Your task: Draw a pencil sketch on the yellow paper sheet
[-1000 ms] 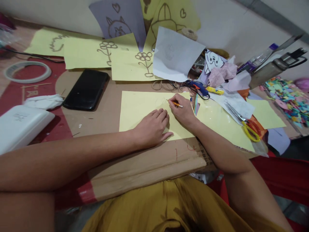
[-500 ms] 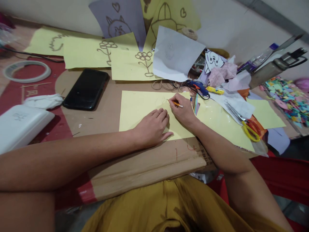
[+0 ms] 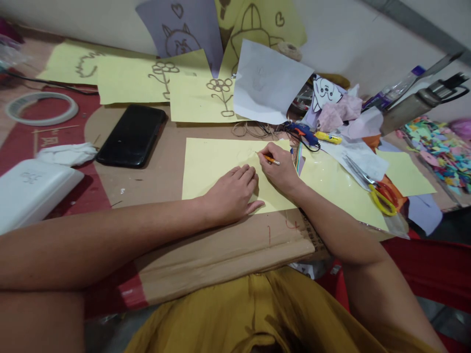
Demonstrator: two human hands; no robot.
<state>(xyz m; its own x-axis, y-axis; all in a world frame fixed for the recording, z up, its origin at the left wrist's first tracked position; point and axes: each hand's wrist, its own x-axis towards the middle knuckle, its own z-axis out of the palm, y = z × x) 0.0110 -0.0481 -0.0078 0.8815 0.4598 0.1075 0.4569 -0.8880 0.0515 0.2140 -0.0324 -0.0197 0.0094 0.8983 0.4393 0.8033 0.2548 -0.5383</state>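
A sheet of yellow paper [image 3: 206, 169] lies on the cardboard in front of me, with faint pencil lines near its upper middle. My left hand [image 3: 233, 193] rests flat on the sheet, fingers together and stretched out, thumb pointing right. Just right of it, my right hand [image 3: 277, 166] pinches a short pencil [image 3: 271, 160], its tip at the paper beside the faint lines. Behind the sheet stand yellow papers with twine-like flower outlines [image 3: 221, 95], and a white paper [image 3: 268, 81] with a faint sketch leans over them.
Left are a black phone [image 3: 131, 136], a tape roll [image 3: 41, 109] and a white box-like device [image 3: 35, 193]. Right are a blue glue gun [image 3: 303, 135], a yellow stick [image 3: 328, 138], scissors [image 3: 371, 186], a metal bottle [image 3: 410, 105] and a heap of coloured paper scraps [image 3: 439, 152].
Almost nothing differs. My right hand and the pencil have shifted very slightly on the sheet; my left hand stays in place.
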